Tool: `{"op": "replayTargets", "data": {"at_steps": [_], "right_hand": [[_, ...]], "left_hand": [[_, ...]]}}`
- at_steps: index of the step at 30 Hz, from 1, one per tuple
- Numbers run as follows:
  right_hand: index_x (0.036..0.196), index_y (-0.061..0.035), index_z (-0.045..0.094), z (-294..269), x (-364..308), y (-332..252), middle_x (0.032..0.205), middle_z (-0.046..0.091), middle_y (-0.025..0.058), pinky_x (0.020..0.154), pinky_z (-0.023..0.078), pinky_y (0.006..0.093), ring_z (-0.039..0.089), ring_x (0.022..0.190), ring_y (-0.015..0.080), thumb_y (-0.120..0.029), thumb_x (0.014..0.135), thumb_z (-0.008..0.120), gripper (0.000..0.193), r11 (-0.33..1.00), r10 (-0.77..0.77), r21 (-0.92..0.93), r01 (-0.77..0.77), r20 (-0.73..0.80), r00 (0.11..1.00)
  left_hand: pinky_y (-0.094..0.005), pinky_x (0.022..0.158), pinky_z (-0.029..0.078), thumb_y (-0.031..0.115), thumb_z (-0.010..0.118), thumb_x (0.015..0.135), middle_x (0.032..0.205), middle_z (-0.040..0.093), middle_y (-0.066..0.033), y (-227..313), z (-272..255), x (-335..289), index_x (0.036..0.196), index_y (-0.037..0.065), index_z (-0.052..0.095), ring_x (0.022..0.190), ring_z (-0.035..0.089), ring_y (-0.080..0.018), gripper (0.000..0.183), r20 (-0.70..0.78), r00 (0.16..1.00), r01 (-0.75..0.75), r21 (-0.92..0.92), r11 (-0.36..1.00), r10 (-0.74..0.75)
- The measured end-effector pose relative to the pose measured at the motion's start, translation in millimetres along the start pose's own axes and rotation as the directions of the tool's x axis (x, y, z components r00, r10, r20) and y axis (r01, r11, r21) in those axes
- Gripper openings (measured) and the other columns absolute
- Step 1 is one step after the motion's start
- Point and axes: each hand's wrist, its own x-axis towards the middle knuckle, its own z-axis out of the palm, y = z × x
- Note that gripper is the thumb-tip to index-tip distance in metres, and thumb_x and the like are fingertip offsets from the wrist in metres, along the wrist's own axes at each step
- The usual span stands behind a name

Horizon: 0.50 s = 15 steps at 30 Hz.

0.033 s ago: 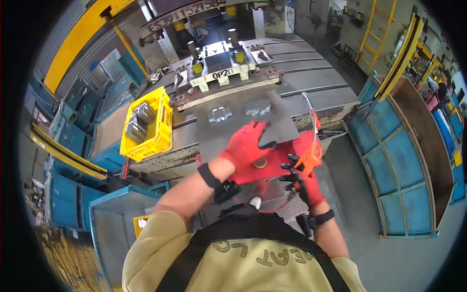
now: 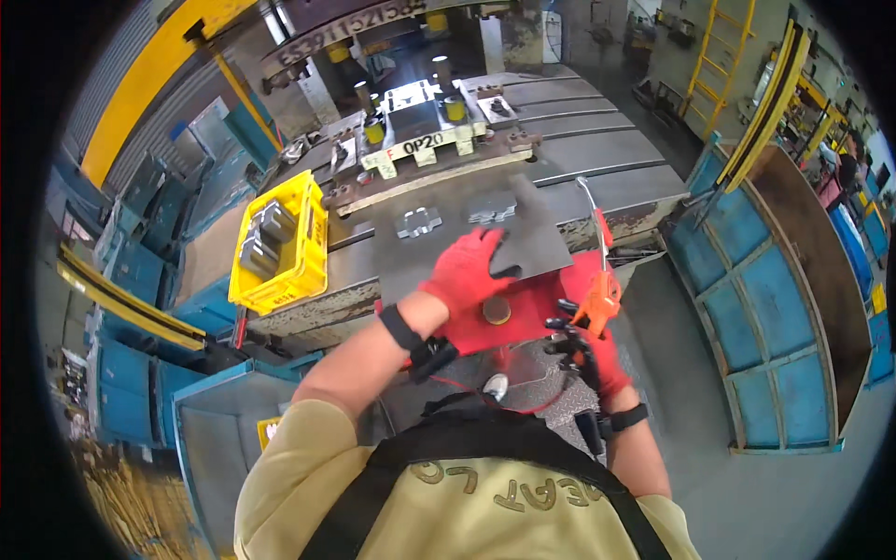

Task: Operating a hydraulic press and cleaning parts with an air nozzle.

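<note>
The step in hand is judged to be work on the small flat metal parts laid out on the grey plate [image 2: 403, 278] at the near side of the press table [image 2: 597, 149]. One notched part [image 2: 416, 224] is seen toward the plate's left, and a small stack of parts [image 2: 492, 207] is set to its right; both lie at the far side of the plate.

The left hand [image 2: 464, 273], in a red glove, is held over the plate's near edge with fingers spread and nothing grasped; whether the plate is touched cannot be told. By the right hand [image 2: 600, 357] an orange gun-shaped tool [image 2: 599, 301] is gripped, its thin metal nozzle pointed far, well to the right of the stack.

Beyond the plate, a die set [image 2: 413, 117] is mounted; at the left, more metal parts are held in a yellow crate [image 2: 315, 245].

For the next move, the nozzle would need to be turned left if the parts are to be reached by it; for a pick-up, the left fingertips would need to be brought farther forward.
</note>
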Motion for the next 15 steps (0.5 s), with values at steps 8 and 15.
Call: {"op": "replayTargets", "data": {"at_steps": [8,15], "right_hand": [[0.086,-0.0015,0.052,-28,2,10,0.064,0.051,0.0038,0.04,0.037,0.0228,0.049,0.048,0.0099,-0.028,0.072,0.053,0.03,0.914,0.137,-0.314,-0.257,-0.358,0.924],[0.076,-0.0021,0.053,-8,34,9,0.058,0.051,0.0027,0.041,0.036,0.0241,0.046,0.046,0.0089,-0.028,0.07,0.054,0.026,0.809,0.242,-0.446,-0.381,-0.338,0.909]], "left_hand": [[-0.038,0.082,0.034,0.036,0.066,0.053,0.111,0.035,-0.0163,-85,50,84,0.113,0.007,0.033,0.098,0.038,-0.0327,0.074,0.251,0.961,0.034,0.311,0.95,-0.117],[-0.0363,0.082,0.035,0.03,0.068,0.048,0.112,0.037,-0.0159,-117,68,118,0.114,0.009,0.033,0.1,0.039,-0.0308,0.078,0.509,0.855,-0.015,0.205,0.979,-0.094]]}}
